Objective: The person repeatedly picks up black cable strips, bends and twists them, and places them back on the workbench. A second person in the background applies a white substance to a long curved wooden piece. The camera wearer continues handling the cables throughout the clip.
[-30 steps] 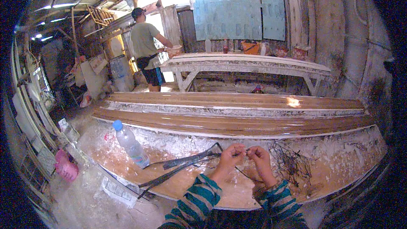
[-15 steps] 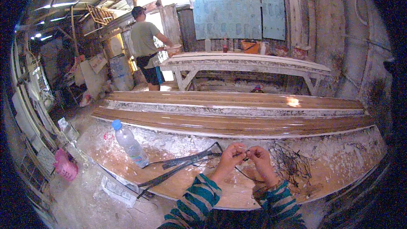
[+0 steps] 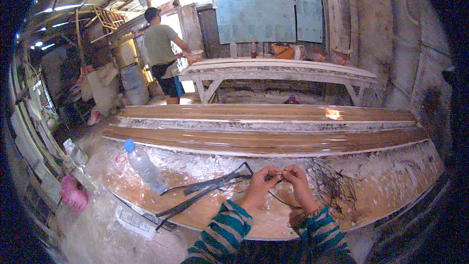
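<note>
Dark strand (image 3: 280, 178), partly hidden, sits pinched between left hand (image 3: 264, 181) and right hand (image 3: 297, 182) over the desk (image 3: 273, 225) — black strips (image 3: 210, 186) and a bottle (image 3: 145, 167) leftward, a black tangle (image 3: 334, 186) rightward, glossy brown panels (image 3: 264, 142) beyond.

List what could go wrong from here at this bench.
1. The small dark piece between the left hand and right hand is barely visible; if it slipped, it could be hard to find among the pale flakes.
2. The tangle of dark strands lies close beside the right hand and might snag the striped sleeve.
3. Tugging the black strips could jostle the bottle near their ends.
</note>
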`<action>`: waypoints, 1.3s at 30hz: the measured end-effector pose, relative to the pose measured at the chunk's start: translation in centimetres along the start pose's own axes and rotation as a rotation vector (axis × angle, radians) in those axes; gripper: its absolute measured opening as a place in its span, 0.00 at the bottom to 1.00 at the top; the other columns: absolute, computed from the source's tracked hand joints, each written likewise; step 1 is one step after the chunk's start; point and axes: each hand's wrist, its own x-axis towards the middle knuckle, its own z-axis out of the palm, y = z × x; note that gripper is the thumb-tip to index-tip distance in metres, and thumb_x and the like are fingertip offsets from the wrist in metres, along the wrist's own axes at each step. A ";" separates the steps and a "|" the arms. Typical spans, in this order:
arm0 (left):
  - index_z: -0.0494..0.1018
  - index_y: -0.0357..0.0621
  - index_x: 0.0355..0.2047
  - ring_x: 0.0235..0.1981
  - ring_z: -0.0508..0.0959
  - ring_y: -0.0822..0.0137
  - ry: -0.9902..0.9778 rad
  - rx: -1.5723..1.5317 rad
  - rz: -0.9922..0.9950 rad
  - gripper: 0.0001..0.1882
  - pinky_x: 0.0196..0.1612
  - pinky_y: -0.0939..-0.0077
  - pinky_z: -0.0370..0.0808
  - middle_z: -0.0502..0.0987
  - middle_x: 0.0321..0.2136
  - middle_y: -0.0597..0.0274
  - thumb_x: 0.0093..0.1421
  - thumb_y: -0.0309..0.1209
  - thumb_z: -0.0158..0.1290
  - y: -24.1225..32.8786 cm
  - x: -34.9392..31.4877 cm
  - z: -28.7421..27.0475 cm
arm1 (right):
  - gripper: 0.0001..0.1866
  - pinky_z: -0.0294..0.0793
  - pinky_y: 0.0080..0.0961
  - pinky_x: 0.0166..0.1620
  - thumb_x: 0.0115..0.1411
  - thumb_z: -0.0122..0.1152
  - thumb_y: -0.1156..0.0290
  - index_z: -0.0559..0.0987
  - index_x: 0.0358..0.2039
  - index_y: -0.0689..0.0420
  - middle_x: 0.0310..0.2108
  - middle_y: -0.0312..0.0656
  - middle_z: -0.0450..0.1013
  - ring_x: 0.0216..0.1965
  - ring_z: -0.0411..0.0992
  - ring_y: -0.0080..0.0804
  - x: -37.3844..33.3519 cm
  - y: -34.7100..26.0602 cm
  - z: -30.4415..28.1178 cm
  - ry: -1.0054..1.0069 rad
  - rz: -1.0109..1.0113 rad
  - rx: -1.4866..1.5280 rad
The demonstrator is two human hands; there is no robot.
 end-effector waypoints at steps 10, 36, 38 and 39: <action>0.71 0.39 0.35 0.33 0.72 0.76 -0.065 -0.044 -0.044 0.09 0.38 0.84 0.69 0.74 0.30 0.66 0.52 0.23 0.53 0.9 -0.1 0.0 | 0.03 0.66 0.18 0.33 0.53 0.53 0.72 0.72 0.29 0.56 0.25 0.33 0.70 0.26 0.67 0.21 0.3 0.0 -0.7 -0.106 0.270 0.363; 0.66 0.42 0.42 0.32 0.72 0.75 0.111 -0.041 0.011 0.21 0.35 0.82 0.70 0.71 0.29 0.67 0.47 0.23 0.58 0.1 0.4 -0.3 | 0.08 0.69 0.21 0.37 0.51 0.57 0.73 0.76 0.32 0.62 0.30 0.40 0.74 0.33 0.70 0.26 -0.5 -0.4 0.4 0.013 -0.058 -0.219; 0.66 0.42 0.42 0.30 0.72 0.76 0.094 -0.002 0.045 0.21 0.34 0.83 0.70 0.71 0.29 0.67 0.47 0.23 0.58 0.1 0.5 -0.3 | 0.09 0.69 0.21 0.37 0.51 0.57 0.72 0.76 0.32 0.62 0.30 0.40 0.74 0.32 0.70 0.26 -0.5 0.0 0.3 -0.007 -0.020 -0.164; 0.66 0.43 0.42 0.30 0.71 0.77 0.086 -0.010 0.036 0.20 0.33 0.83 0.70 0.70 0.28 0.68 0.48 0.23 0.57 0.0 0.5 -0.2 | 0.09 0.69 0.21 0.36 0.51 0.57 0.72 0.76 0.33 0.62 0.30 0.40 0.74 0.32 0.70 0.26 -0.4 0.1 0.2 -0.023 -0.003 -0.144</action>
